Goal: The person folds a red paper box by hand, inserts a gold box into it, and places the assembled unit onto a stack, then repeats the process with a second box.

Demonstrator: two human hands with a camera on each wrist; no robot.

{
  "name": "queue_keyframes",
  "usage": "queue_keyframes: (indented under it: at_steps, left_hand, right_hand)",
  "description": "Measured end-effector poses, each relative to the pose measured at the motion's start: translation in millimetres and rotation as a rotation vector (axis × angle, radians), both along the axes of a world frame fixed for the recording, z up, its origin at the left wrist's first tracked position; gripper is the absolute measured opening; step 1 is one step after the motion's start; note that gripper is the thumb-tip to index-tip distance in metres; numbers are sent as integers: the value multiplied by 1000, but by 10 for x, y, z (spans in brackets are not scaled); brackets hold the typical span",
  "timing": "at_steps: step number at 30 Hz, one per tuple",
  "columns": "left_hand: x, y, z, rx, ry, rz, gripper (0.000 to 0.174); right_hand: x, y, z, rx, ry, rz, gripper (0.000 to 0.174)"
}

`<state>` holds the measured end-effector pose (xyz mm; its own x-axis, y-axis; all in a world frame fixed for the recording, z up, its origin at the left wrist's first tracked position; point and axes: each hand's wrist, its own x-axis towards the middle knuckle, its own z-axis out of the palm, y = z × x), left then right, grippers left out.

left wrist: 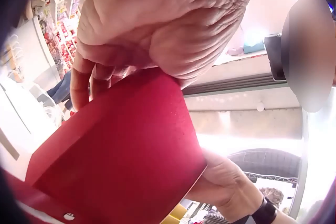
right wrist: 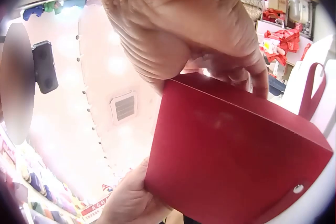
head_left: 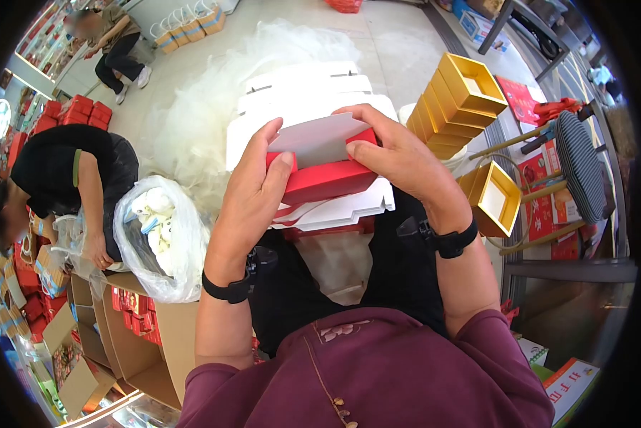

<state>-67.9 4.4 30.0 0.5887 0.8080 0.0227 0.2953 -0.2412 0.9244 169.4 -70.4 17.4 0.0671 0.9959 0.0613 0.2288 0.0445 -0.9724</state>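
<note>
Between both hands is a red cardboard gift box (head_left: 327,182) with a pale inner flap standing up at its far side. My left hand (head_left: 255,187) grips its left end, thumb over the red corner and fingers behind. At the right end my right hand (head_left: 410,158) holds it the same way, the thumb on the other corner. In the left wrist view a smooth red side of the box (left wrist: 123,145) faces the camera. The right wrist view shows a metal eyelet and a red ribbon (right wrist: 313,95) at the box. White flat cardboard sheets (head_left: 306,89) lie stacked under and beyond it.
Gold boxes (head_left: 452,107) stand stacked at the right, with another gold box (head_left: 493,200) nearer. A striped stool (head_left: 579,165) is beyond them. To the left are a clear bag of white plush toys (head_left: 160,228), an open carton (head_left: 138,349) and a bending person (head_left: 71,160).
</note>
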Motion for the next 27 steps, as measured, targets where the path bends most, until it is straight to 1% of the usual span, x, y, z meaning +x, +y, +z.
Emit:
queue_keyframes:
  at_steps: [2,3,5,6,8,9,11,14,16,20,21,23,27]
  left_hand:
    - [31,-20,-28,117,-109,5,54]
    - [52,-29,-56,175,-163,5,55]
    - [80,-65,-150,145,-305,7,50]
    - [78,-72,-203,131,-375,11,48]
    - [75,-23,-328,141,-437,-2,41]
    - [78,-5,-364,146,-468,-10,39]
    - [57,26,-373,173,-448,-19,34]
    - [50,2,-305,146,-350,7,26]
    - [52,-30,-198,94,-286,29,22]
    - [67,-55,-22,-59,-220,36,23]
    - [73,-54,-6,-104,-206,31,24]
    - [78,-38,-26,-113,-208,35,25]
    - [74,-62,-31,-127,-207,48,28]
  right_hand:
    - [-57,-47,58,59,85,9,38]
    - [-90,-58,46,90,151,-21,37]
    - [-163,-74,-11,149,286,-78,36]
    - [-182,-78,-52,176,318,-94,34]
    - [-209,-56,-133,237,381,-123,30]
    - [-218,-43,-151,267,369,-134,28]
    - [-222,-32,-179,327,343,-161,25]
    - [-161,-56,-222,270,215,-149,21]
    - [-176,-69,-135,228,183,-149,19]
    - [-160,-102,101,70,35,-124,19]
    - [-158,-92,89,97,8,-130,20]
    - [-160,-64,54,152,-47,-143,21]
    - [-163,-87,73,92,-35,-136,22]
